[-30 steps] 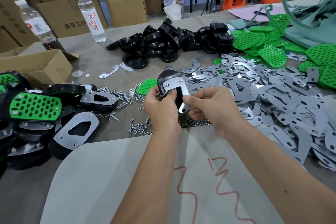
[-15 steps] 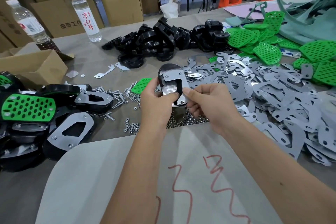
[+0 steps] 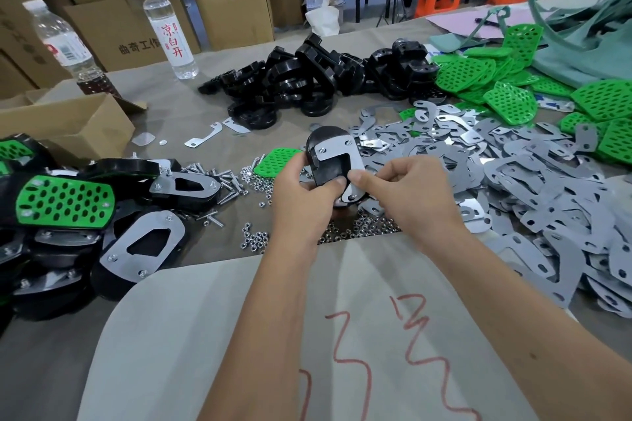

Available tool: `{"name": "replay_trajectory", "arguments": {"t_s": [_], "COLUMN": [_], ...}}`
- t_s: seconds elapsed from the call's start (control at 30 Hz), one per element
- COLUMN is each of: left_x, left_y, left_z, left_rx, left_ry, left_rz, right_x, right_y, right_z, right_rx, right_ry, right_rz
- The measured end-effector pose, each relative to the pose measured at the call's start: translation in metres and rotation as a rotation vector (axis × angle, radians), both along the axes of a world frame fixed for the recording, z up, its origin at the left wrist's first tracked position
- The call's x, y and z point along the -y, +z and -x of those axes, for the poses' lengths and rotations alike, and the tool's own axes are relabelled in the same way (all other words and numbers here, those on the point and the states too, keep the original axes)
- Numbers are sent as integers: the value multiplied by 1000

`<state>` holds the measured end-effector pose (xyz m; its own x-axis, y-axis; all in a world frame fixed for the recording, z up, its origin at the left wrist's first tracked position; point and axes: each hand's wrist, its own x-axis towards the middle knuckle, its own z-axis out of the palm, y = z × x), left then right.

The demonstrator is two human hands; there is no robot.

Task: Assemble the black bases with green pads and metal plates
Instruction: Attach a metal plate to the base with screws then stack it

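Note:
My left hand [image 3: 304, 196] grips a black base [image 3: 326, 167] held upright above the table, thumb across its lower face. A metal plate [image 3: 337, 152] lies on the base with a screw head near its top left corner. My right hand [image 3: 407, 193] pinches the plate's lower right edge with thumb and forefinger. A loose green pad [image 3: 275, 162] lies on the table just behind my left hand. Nuts [image 3: 359, 227] are scattered under both hands.
Finished assemblies [image 3: 65, 202] are stacked at the left. Black bases [image 3: 307, 79] are heaped at the back, green pads [image 3: 506, 92] at the back right, metal plates [image 3: 513, 188] at the right. Screws [image 3: 225, 181], two bottles [image 3: 169, 31] and a cardboard box [image 3: 65, 123] stand left.
The base and plate have stayed between my hands. My right thumb has shifted slightly down the plate's right edge; the view moved a little closer.

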<state>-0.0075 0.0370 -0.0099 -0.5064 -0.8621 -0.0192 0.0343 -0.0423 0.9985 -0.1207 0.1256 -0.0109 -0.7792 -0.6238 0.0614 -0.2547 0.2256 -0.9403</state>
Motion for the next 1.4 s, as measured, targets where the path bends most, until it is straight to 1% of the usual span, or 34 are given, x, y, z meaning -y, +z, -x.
{"name": "replay_trajectory", "arguments": {"t_s": [0.1,0.17,0.3,0.4,0.5,0.6,0.8,1.0,1.1,1.23,1.4], "left_x": [2,3,2,-4,-7,-7,-6,-10,-11,-12,-11], "left_y": [1,3,4,5,2,-1,-2,-4,-5,-8,-11], "left_z": [0,-1,1,6,12,15,17,20,20,19,21], "left_rx": [-17,-30,-41,-96,-157,-197,-249,-251,-253,-261,-243], "left_ry": [-25,-64,-115,-128,-56,-41,-25,28,48,70,72], "left_rz": [-12,-20,-42,-67,-73,-131,-227,-174,-160,-105,-35], "right_x": [-1,-2,-4,-5,-4,-4,0,-1,1,3,3], "right_y": [-2,-3,0,2,-2,-3,-6,-6,-6,-9,-11], "right_z": [7,10,12,13,11,14,13,15,17,17,15], "right_rx": [-70,-20,189,223,255,251,150,183,215,304,257], "right_ry": [-49,-57,135,274,327,351,304,268,309,343,334], "right_rz": [-25,0,175,214,232,270,258,305,296,307,320]}}
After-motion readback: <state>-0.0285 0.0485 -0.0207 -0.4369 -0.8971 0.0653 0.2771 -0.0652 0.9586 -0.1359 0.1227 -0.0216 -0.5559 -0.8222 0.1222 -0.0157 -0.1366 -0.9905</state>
